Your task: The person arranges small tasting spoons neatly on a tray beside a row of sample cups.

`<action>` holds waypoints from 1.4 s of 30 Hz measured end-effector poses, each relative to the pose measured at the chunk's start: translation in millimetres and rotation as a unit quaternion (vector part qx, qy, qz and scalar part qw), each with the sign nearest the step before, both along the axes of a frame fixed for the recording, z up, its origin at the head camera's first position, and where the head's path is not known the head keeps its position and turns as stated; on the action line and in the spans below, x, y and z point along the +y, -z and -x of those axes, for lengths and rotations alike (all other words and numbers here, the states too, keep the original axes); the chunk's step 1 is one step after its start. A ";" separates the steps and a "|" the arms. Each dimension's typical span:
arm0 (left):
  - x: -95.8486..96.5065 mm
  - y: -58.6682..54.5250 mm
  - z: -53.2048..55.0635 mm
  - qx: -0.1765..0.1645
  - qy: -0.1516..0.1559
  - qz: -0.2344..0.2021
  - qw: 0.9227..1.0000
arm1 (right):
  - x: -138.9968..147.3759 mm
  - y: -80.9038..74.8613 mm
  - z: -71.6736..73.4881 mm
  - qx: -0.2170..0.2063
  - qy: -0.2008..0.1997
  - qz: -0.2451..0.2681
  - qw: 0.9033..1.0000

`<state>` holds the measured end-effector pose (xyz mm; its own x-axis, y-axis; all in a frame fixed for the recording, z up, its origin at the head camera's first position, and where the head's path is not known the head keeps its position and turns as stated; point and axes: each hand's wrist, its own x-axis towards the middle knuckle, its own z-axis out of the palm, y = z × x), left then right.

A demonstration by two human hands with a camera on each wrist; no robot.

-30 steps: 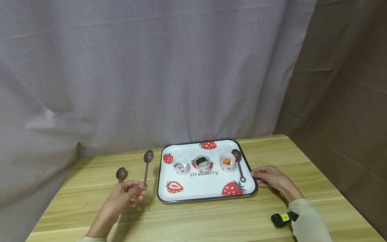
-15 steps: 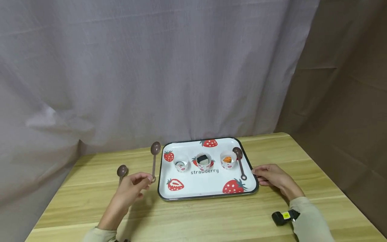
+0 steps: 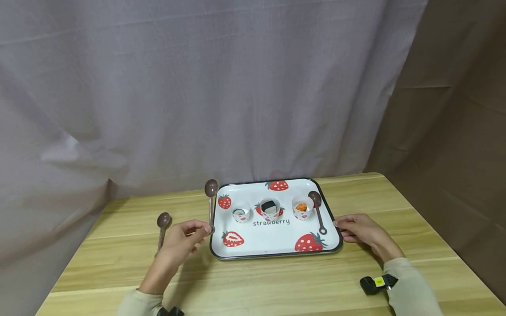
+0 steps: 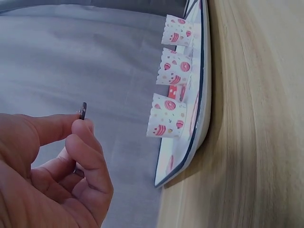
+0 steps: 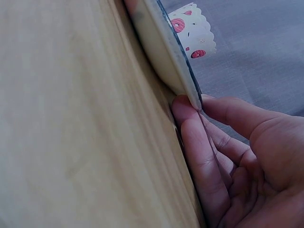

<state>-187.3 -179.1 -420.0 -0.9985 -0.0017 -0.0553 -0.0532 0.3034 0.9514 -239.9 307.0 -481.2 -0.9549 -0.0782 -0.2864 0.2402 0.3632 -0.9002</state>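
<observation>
My left hand (image 3: 182, 242) pinches the ring end of a brown spoon (image 3: 211, 188), raised beside the tray's left edge with its bowl pointing away. In the left wrist view the spoon's handle end (image 4: 83, 110) shows edge-on between thumb and finger. My right hand (image 3: 364, 231) pinches the right rim of the white strawberry tray (image 3: 261, 243), thumb on top and fingers beneath, as the right wrist view shows. Three paper cups stand on it: a left cup (image 3: 241, 216), a middle cup (image 3: 271, 216) with a black-and-white piece, and a right cup (image 3: 303, 214) with an orange piece.
A second brown spoon (image 3: 317, 200) lies on the tray beside the right cup. Another spoon (image 3: 163, 220) lies on the wooden table (image 3: 276, 285) left of my left hand. A grey curtain (image 3: 237, 96) hangs behind the table.
My left hand has carried the pinched spoon rightward and away from me, up to the tray's left edge. The right hand keeps its grip on the rim; the view shifts slightly.
</observation>
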 end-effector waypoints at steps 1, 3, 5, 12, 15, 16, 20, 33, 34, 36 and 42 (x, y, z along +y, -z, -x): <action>1.2 -0.3 0.4 0.001 0.001 0.000 1.000 | 0.3 -0.4 0.3 -0.001 0.001 -0.001 1.000; 3.5 -0.6 0.9 0.003 0.005 0.000 1.000 | 0.7 -1.2 0.6 -0.002 0.003 -0.003 1.000; 5.9 -1.0 1.6 0.004 0.008 -0.002 1.000 | 1.2 -1.5 0.9 0.000 0.002 -0.005 1.000; 13.9 -1.1 1.9 0.008 0.003 -0.003 1.000 | 0.5 -0.8 0.8 -0.005 0.002 0.000 1.000; 17.7 0.0 2.1 0.014 0.000 0.000 1.000 | 0.1 -0.9 0.6 -0.003 0.004 -0.002 1.000; 19.0 0.5 2.3 0.017 0.001 0.001 1.000 | -0.1 -1.1 0.6 -0.002 0.004 -0.003 1.000; 24.5 2.4 3.6 0.026 0.004 0.004 1.000 | -0.8 -1.8 0.1 0.002 0.002 -0.003 1.000; 44.2 1.8 9.6 0.051 0.023 0.034 0.998 | 0.4 -1.0 0.2 -0.004 0.001 -0.005 1.000; 45.7 1.6 9.9 0.053 0.024 0.037 0.998 | 0.4 -1.0 0.2 -0.003 0.001 -0.005 1.000; 48.6 1.3 10.6 0.054 0.026 0.038 0.997 | 0.3 -1.1 -0.1 -0.002 0.001 -0.005 1.000; 56.3 1.8 13.3 0.056 0.032 0.030 0.997 | -0.7 -0.8 -0.9 0.002 0.001 -0.002 1.000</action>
<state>-200.6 -122.8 -421.8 -0.9966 0.0616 0.0548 0.0734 0.3603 0.9300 -239.1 306.3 -480.4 -0.9561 -0.0745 -0.2835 0.2380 0.3670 -0.8993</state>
